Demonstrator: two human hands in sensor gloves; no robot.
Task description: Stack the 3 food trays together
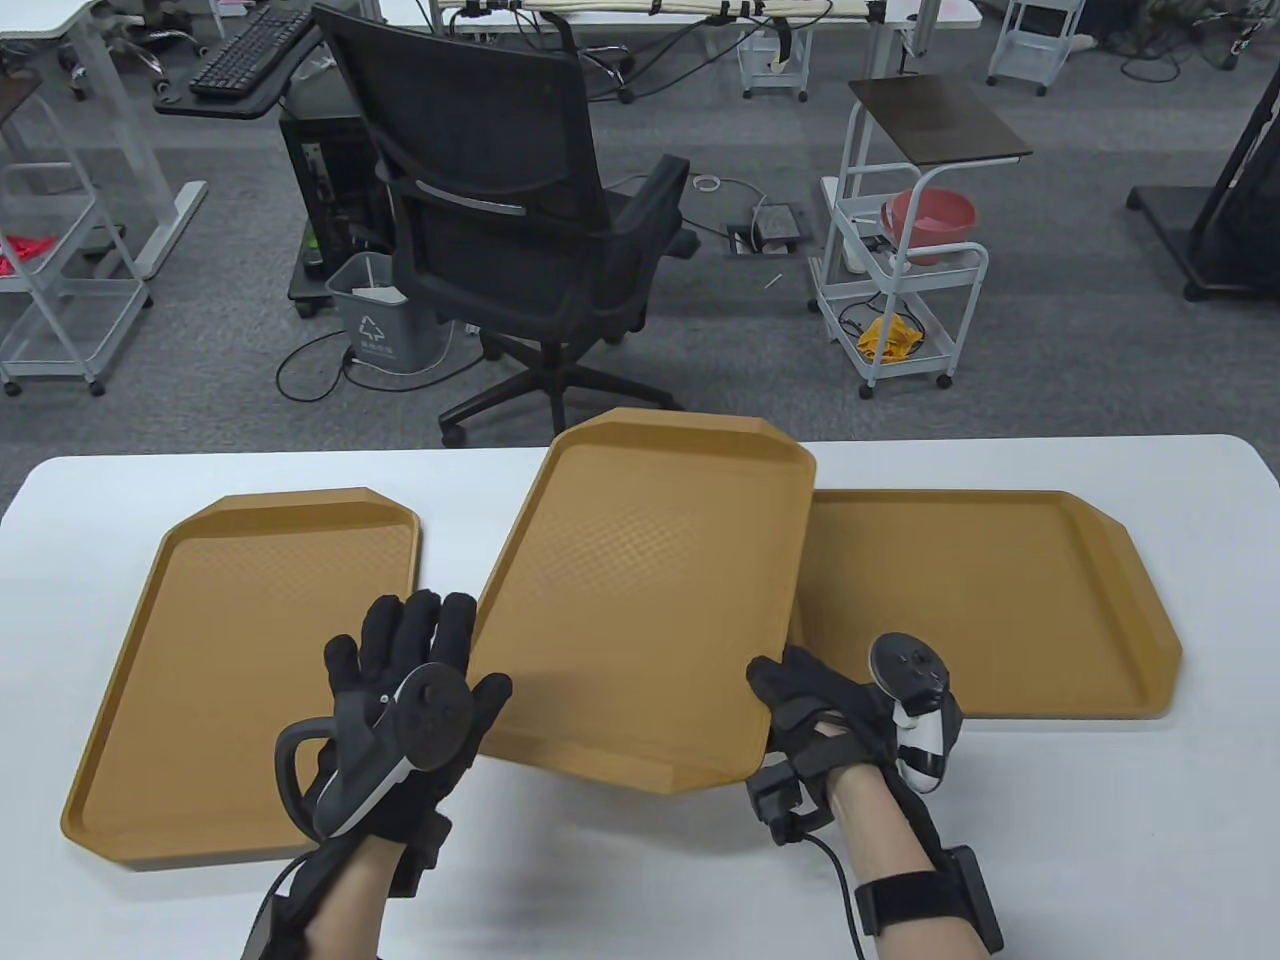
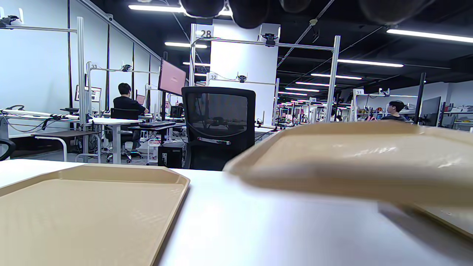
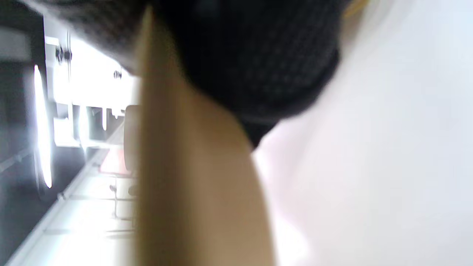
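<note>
Three tan food trays are on the white table (image 1: 1100, 830). The left tray (image 1: 250, 680) lies flat; it also shows in the left wrist view (image 2: 85, 210). The right tray (image 1: 980, 600) lies flat. The middle tray (image 1: 650, 590) is raised and tilted, and its right side overlaps the right tray. My right hand (image 1: 778, 700) grips the middle tray at its near right corner; the right wrist view shows the glove (image 3: 258, 55) on the tray's edge (image 3: 192, 184). My left hand (image 1: 430, 650) is spread open between the left and middle trays and holds nothing. The raised tray (image 2: 354, 155) shows blurred in the left wrist view.
A black office chair (image 1: 520, 220) stands just behind the table's far edge. A grey bin (image 1: 375, 320) and a white cart (image 1: 900, 290) with a red basin stand on the floor beyond. Bare table lies in front of the trays.
</note>
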